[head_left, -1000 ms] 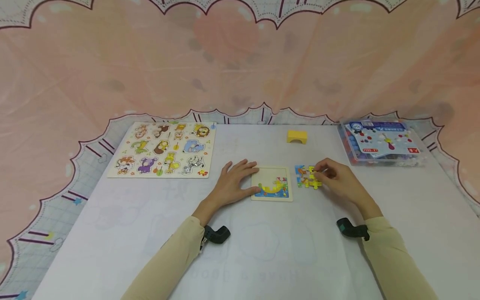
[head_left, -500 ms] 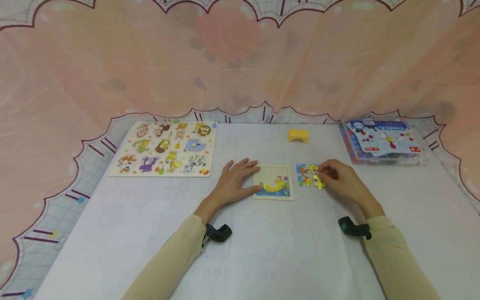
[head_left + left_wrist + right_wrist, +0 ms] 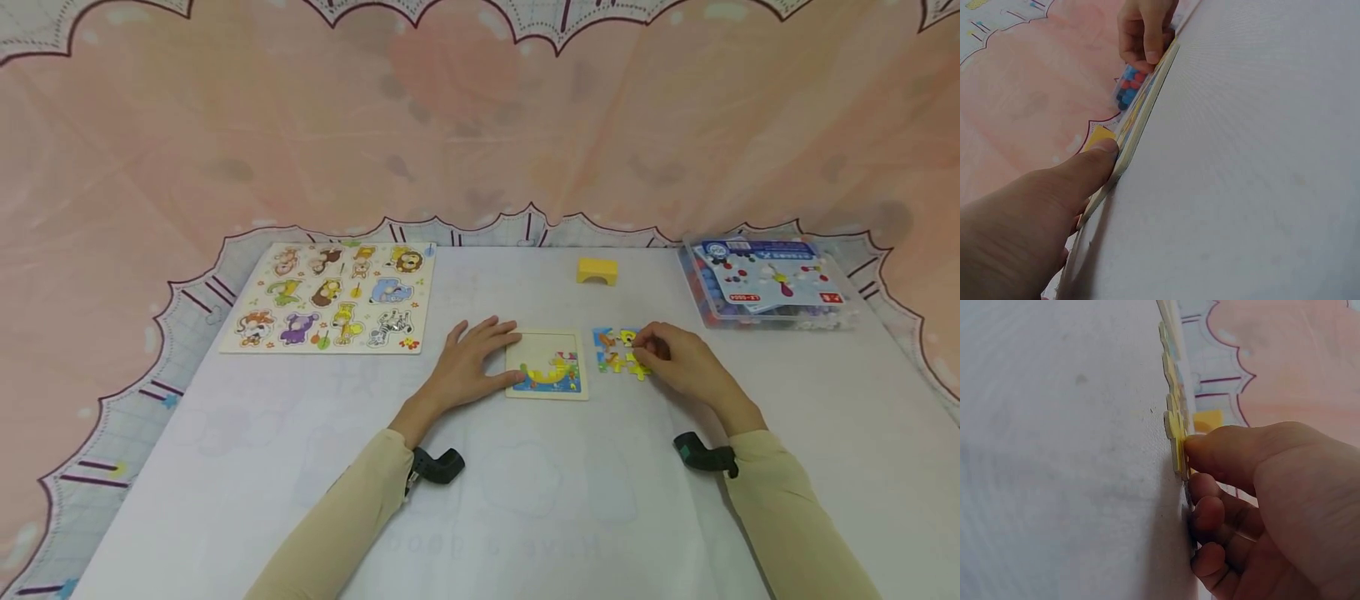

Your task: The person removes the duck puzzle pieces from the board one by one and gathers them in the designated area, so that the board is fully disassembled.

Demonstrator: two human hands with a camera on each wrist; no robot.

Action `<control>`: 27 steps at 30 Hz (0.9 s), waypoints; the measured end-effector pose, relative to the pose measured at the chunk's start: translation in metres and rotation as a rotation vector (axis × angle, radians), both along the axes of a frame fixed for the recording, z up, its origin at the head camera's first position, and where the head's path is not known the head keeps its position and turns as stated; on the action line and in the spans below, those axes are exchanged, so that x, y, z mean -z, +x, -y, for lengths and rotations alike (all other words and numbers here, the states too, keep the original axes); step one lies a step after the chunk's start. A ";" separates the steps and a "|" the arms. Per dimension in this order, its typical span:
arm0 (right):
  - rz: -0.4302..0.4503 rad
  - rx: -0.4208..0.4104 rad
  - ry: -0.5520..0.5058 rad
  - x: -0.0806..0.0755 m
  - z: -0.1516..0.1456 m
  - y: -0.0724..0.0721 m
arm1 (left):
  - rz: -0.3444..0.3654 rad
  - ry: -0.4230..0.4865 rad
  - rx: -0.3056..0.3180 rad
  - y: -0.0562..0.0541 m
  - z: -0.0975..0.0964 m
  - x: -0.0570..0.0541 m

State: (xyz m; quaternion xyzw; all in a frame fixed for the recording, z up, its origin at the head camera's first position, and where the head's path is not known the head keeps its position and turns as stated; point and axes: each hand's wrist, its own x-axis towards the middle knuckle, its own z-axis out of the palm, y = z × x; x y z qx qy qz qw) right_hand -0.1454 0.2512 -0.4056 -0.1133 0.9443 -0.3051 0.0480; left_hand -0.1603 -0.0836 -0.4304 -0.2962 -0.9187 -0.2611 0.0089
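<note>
In the head view my left hand (image 3: 474,367) rests at the left side of a small square wooden puzzle tray (image 3: 531,345). Its thumb touches the tray's rim, as the left wrist view also shows; the other fingers lie along the upper left corner. Blue and yellow pieces fill the tray's lower part. To the right lies a cluster of loose jigsaw pieces (image 3: 602,338). My right hand (image 3: 678,362) pinches a yellow jigsaw piece (image 3: 1178,453) at that cluster's right edge, thumb on top. The fingers partly hide this piece in the head view.
An animal puzzle board (image 3: 318,287) lies at the back left. Behind the tray stands a yellow arch block (image 3: 597,271). A clear plastic box (image 3: 772,283) of coloured parts sits at the back right, before the patterned cloth backdrop (image 3: 465,133).
The right-hand pieces have shifted slightly to the right under my right hand, opening small gaps in the cluster. My left hand and the tray stay put.
</note>
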 end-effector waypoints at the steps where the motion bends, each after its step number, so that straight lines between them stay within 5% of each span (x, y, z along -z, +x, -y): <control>1: 0.004 0.000 0.002 0.000 0.000 0.000 | 0.001 0.002 0.000 0.000 0.000 0.000; 15: -0.041 -0.007 0.002 0.000 0.004 0.000 | 0.001 0.008 0.000 0.001 0.000 0.001; 27: -0.098 -0.110 -0.057 -0.002 0.029 -0.001 | 0.001 0.003 0.005 0.000 0.000 0.000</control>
